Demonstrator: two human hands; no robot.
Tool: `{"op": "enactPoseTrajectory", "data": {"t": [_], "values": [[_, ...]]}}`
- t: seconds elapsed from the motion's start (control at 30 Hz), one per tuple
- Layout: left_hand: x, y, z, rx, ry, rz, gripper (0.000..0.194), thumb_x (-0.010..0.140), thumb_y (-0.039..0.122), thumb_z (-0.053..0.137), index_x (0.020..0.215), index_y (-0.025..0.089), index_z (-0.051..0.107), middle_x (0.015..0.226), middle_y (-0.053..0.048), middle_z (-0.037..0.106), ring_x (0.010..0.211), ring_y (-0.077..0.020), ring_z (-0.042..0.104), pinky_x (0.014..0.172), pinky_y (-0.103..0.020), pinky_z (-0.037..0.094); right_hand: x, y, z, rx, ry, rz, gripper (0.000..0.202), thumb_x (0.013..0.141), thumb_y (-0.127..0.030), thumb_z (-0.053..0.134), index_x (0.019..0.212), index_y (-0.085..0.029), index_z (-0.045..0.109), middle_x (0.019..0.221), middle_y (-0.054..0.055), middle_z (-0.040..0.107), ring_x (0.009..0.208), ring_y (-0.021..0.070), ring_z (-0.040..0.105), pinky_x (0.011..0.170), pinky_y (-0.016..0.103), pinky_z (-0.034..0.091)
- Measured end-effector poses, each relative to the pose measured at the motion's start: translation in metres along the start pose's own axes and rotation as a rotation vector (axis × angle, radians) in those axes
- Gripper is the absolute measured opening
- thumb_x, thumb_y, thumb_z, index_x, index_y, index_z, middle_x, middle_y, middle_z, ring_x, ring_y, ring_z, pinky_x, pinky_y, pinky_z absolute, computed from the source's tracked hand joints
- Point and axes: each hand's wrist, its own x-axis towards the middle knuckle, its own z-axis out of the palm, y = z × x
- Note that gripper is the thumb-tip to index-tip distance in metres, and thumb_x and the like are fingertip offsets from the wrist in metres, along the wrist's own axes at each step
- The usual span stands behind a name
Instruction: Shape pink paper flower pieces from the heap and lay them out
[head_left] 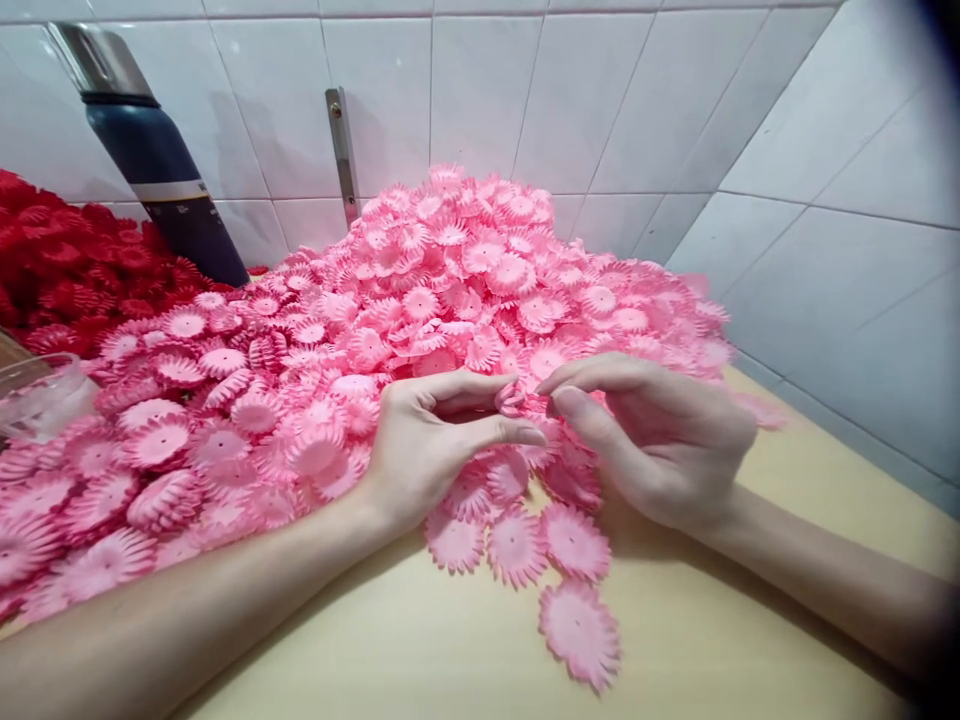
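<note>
Over the front of a big heap of pink fabric flower pieces (480, 260), my left hand (431, 435) pinches a small curled pink flower piece (511, 398) between thumb and fingers. Just right of it, my right hand (660, 440) has its thumb and forefinger tips closed together; anything between them is too small to make out. The two hands' fingertips are close but apart. Below them, several flat round flower pieces with fringed edges and a tiny centre hole lie on the table, the nearest single flower piece (580, 632) towards me.
A dark blue bottle (176, 190) with a steel cap stands at the back left beside a red heap of flower pieces (82, 265). A clear plastic container (49, 400) sits at the left edge. White tiled walls (487, 90) bound the pale yellow table (420, 650) behind and right.
</note>
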Motion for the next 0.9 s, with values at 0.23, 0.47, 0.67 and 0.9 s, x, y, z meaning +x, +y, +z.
{"op": "enactPoseTrajectory", "data": {"t": [0.23,0.47,0.67,0.9], "values": [[-0.0002,0.0029,0.0025,0.007,0.005,-0.017,0.029,0.054,0.0,0.084,0.078,0.016,0.077,0.077,0.001,0.078,0.074,-0.0138,0.074,0.068,-0.013,0.059,-0.0018,0.0067,-0.0034,-0.082,-0.09,-0.081,0.024,0.077,-0.001,0.063,0.092,-0.02,0.066,0.073,0.005,0.067,0.066,0.0189,0.064,0.057,0.035,0.053],[0.0039,0.0011,0.0026,-0.054,-0.014,-0.076,0.021,0.061,0.007,0.082,0.078,0.018,0.075,0.073,0.005,0.077,0.071,-0.0121,0.074,0.065,-0.012,0.059,-0.0019,0.0061,-0.0024,-0.125,-0.109,-0.142,0.028,0.073,0.001,0.067,0.095,-0.015,0.064,0.076,0.007,0.067,0.068,0.0193,0.063,0.06,0.037,0.053],[0.0042,0.0047,0.0041,-0.012,0.023,-0.11,0.02,0.058,0.014,0.085,0.074,0.013,0.073,0.071,0.001,0.076,0.068,-0.013,0.073,0.062,-0.013,0.057,-0.0003,0.0048,-0.0029,-0.178,-0.101,-0.211,0.028,0.07,0.001,0.071,0.093,-0.013,0.064,0.079,0.01,0.068,0.073,0.0207,0.064,0.063,0.037,0.054],[0.0027,0.0022,0.0003,0.099,-0.079,-0.082,0.031,0.076,0.032,0.075,0.103,0.021,0.065,0.065,0.003,0.073,0.062,-0.0102,0.068,0.068,-0.02,0.057,0.0002,0.0022,-0.0041,-0.136,-0.117,-0.271,0.037,0.072,0.005,0.067,0.106,-0.01,0.063,0.085,0.012,0.071,0.083,0.0212,0.067,0.067,0.034,0.057]]}}
